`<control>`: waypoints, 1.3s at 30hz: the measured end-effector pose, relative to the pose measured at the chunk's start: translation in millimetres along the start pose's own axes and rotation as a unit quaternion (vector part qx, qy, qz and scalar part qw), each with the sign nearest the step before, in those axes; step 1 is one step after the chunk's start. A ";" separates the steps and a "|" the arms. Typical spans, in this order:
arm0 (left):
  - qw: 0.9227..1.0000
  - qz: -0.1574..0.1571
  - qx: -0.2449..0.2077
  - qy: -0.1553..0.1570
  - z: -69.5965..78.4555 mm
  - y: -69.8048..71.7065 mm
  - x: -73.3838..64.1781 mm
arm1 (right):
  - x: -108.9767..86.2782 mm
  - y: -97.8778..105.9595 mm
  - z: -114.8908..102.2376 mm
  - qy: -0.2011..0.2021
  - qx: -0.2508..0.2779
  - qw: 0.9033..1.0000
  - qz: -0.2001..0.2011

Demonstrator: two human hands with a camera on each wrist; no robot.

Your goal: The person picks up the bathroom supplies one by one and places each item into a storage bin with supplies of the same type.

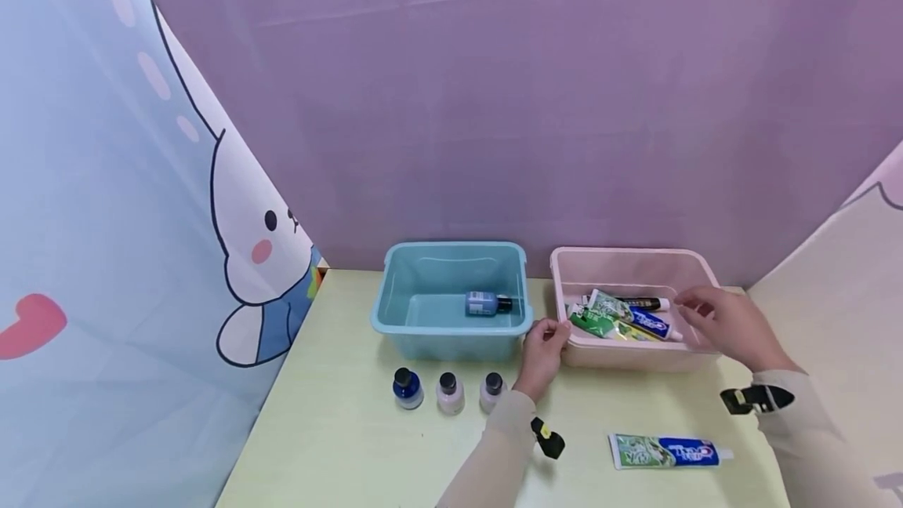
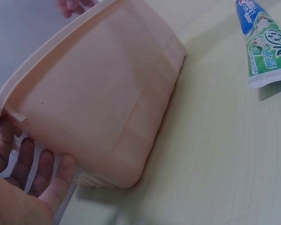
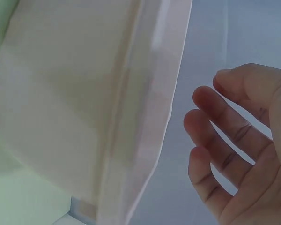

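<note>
A pink plastic bin (image 1: 638, 357) stands at the right, with several tubes inside, among them a Crest toothpaste tube (image 1: 649, 323), a green tube (image 1: 591, 321) and a black tube (image 1: 645, 303). My left hand (image 1: 543, 355) grips its front left corner; the left wrist view shows the fingers under the rim (image 2: 47, 51). Over the bin's right side hovers my right hand (image 1: 727, 324), its fingers loosely bent and holding nothing in the right wrist view. Another Crest toothpaste tube (image 1: 666, 451) lies on the table in front of the bin.
Left of the pink bin is a blue bin (image 1: 451, 343) with a blue bottle (image 1: 482, 303) lying inside. In front of it stand a dark blue bottle (image 1: 407, 390) and two pale bottles (image 1: 450, 395), all black-capped. A purple cloth (image 1: 494, 100) hangs behind the table (image 1: 339, 429).
</note>
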State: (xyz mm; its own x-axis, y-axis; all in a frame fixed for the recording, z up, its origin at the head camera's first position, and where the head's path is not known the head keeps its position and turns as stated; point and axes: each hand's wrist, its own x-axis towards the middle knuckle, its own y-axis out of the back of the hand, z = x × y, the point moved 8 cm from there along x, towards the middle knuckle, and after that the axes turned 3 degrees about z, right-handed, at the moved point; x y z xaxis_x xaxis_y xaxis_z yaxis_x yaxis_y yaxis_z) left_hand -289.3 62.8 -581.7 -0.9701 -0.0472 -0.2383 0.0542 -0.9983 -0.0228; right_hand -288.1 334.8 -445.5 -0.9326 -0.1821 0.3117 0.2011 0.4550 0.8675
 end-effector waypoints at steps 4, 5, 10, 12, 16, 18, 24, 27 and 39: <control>1.000 -0.002 0.000 -0.005 0.9 -0.3 -0.1 | -18.1 1.1 -3.7 -0.012 0.010 1.000 0.010; 1.000 -0.003 0.002 -0.005 1.0 -0.3 -0.3 | -22.1 1.7 -5.9 -0.009 0.013 1.000 0.017; 1.000 -0.004 0.005 -0.004 2.1 0.4 -1.1 | -38.2 0.9 -18.1 0.012 0.025 0.998 0.049; 1.000 -0.004 0.004 -0.004 2.5 0.9 -1.0 | -43.6 -2.9 -21.8 0.013 0.023 0.998 0.052; 1.000 -0.006 0.003 0.000 1.6 0.6 -0.7 | -56.8 -14.6 -25.7 0.008 0.027 0.999 0.040; 1.000 -0.007 0.001 0.002 1.3 0.1 -0.8 | -63.5 -22.0 -26.0 0.003 0.030 0.999 0.029; 1.000 -0.003 -0.005 0.000 1.1 0.1 -0.7 | -82.1 -46.4 -20.5 -0.028 0.024 0.999 -0.024; 1.000 -0.003 -0.007 -0.007 1.8 0.0 -0.9 | -91.6 -58.6 -15.8 -0.049 0.022 0.996 -0.066; 1.000 0.002 -0.016 -0.026 5.2 -0.3 -1.1 | -124.8 -108.0 0.6 -0.130 0.043 0.965 -0.222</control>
State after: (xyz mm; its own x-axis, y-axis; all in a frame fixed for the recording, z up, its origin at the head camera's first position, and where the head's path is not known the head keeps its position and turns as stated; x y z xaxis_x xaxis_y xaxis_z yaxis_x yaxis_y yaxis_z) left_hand -289.5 62.9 -576.4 -0.9808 -0.0544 -0.1871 0.0653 -0.9965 -0.0525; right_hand -193.6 308.9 -578.3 -0.9671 -0.1554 -0.2014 -0.2510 0.4548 0.8545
